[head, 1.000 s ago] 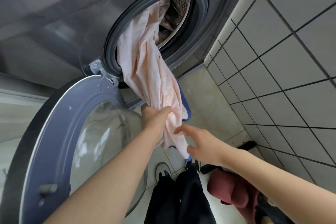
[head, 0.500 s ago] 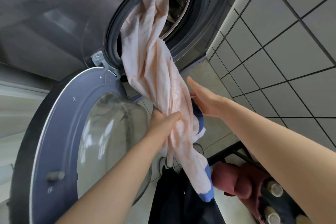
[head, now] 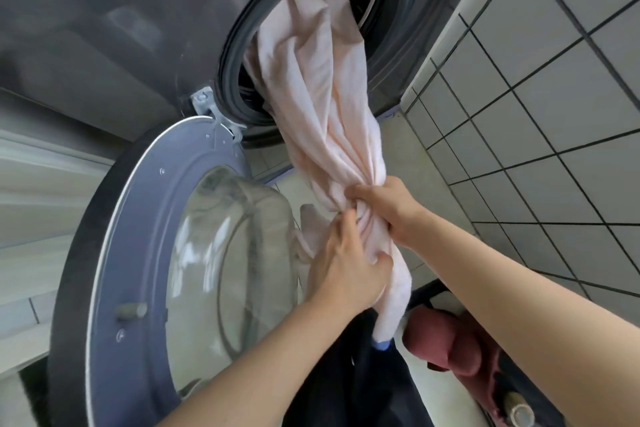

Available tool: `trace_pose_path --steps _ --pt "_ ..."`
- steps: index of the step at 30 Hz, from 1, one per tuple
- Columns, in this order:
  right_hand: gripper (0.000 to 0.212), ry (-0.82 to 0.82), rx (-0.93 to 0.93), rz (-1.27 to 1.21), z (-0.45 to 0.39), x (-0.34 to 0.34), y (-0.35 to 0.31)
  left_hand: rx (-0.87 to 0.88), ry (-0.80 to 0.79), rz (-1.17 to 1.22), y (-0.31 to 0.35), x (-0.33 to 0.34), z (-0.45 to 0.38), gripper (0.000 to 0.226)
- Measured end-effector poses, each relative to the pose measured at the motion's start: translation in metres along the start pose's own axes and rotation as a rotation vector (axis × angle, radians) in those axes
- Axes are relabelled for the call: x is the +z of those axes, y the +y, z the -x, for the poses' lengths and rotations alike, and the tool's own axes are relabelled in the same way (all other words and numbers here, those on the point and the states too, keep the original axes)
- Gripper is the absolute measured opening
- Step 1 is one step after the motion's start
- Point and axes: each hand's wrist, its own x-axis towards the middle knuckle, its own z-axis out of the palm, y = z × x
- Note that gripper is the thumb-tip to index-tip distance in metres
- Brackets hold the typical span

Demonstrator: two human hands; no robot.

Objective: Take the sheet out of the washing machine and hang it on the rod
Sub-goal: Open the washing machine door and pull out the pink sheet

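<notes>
A pale pink sheet [head: 322, 87] hangs in a twisted rope out of the drum opening of the dark grey washing machine [head: 138, 28]. Its upper part is still inside the drum. My right hand [head: 384, 208] is closed around the bunched sheet in front of the machine. My left hand [head: 346, 267] grips the sheet just below it. The sheet's tail, with a blue edge [head: 381, 345], dangles under my hands. No rod is in view.
The machine's round door [head: 145, 253] with its glass bowl stands wide open at the left, close to my left arm. A grey tiled wall [head: 540, 107] runs along the right. Dark trousers [head: 374, 388] and a dark red item [head: 446, 343] lie below.
More of the sheet has come out of the drum. My right hand, open beside the sheet before, has closed on it above my left hand.
</notes>
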Motion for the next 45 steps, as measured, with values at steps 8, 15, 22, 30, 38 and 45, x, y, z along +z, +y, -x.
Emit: trace_pose_path --steps 8,15,22,30,38,45 --pt "0.025 0.009 -0.049 -0.100 0.022 -0.010 0.002 -0.402 0.031 0.449 -0.017 -0.014 -0.021 0.051" --pt "0.033 -0.063 -0.164 0.027 0.047 -0.018 -0.002 -0.386 0.033 0.819 -0.007 -0.027 -0.049 0.065" --pt "0.059 0.061 -0.520 0.972 0.055 -0.013 0.026 -0.290 -0.065 1.067 0.003 -0.010 -0.034 0.068" --pt "0.038 -0.407 -0.558 1.169 0.084 -0.048 0.016 -0.455 0.142 0.838 0.005 -0.015 0.001 0.040" --pt "0.077 -0.237 -0.870 1.348 0.095 -0.068 -0.021 -0.373 0.169 0.721 0.005 -0.033 0.031 0.035" --pt "0.118 -0.342 -1.257 1.915 0.056 -0.032 -0.043 -0.195 0.082 0.463 0.012 -0.042 0.061 0.024"
